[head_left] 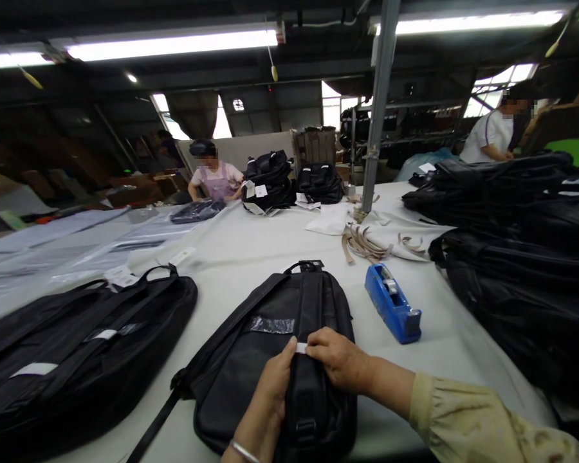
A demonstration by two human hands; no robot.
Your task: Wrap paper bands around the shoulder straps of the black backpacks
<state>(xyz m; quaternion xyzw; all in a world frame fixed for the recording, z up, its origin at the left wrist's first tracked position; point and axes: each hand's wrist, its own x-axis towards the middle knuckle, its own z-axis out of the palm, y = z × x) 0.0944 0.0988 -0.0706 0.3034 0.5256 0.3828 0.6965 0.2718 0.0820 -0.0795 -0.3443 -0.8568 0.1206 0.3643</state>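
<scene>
As hands touch backpack, dispenser apart, open table between edges

Across the table we see a person in pink and white behind a dark bundle, with two piles of black bags, a taller one and a lower one, just beside, while at the far right a second person in white stands behind a heap of more bags. Near the foot of a grey post we find brown strips in a loose tangle. Overhead we have long lamps and pull cords, and at the back we make out bright windows and a drab curtain.
</scene>
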